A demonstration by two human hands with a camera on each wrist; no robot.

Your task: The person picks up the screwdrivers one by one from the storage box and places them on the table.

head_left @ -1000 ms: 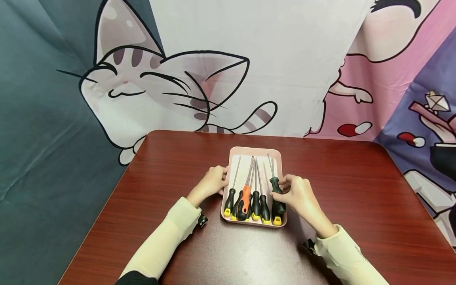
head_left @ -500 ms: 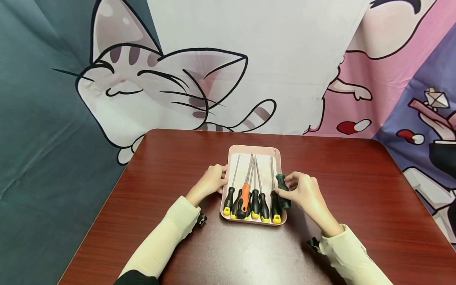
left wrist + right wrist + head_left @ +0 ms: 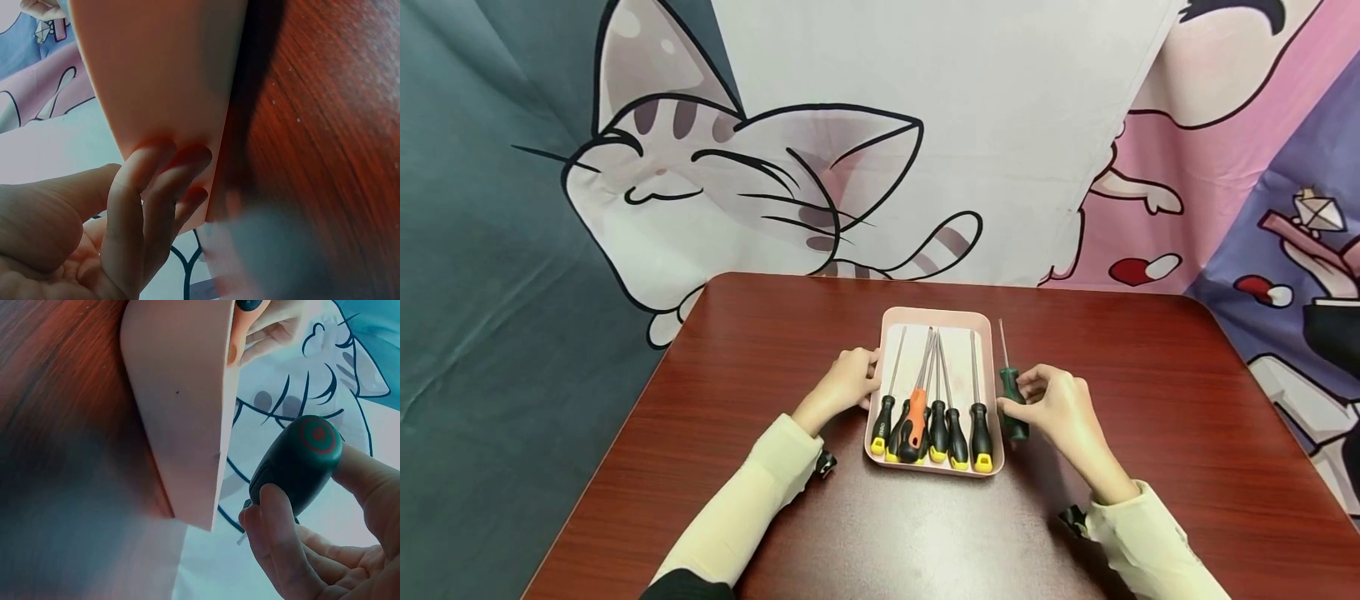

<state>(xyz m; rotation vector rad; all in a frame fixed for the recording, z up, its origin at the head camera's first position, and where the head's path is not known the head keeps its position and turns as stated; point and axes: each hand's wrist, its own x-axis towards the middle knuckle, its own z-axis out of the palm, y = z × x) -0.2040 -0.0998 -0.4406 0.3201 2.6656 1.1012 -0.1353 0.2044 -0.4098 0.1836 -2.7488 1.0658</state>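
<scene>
One green screwdriver (image 3: 1011,383) pinched in the right hand (image 3: 1060,408), just right of the pink tray (image 3: 936,317); the left hand (image 3: 844,382), fingers loose, touches its left wall!

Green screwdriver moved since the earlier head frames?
Yes, rightward: measured against the pink tray, the green screwdriver has gone from over its right side to outside its right edge.

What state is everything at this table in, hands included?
Tray: resting on the table
Green screwdriver: held, outside the tray
Orange-handled screwdriver: lying in the tray
Black-and-yellow screwdrivers: lying in the tray
Left hand: fingers touching the tray's side
Right hand: pinching the green screwdriver
</scene>
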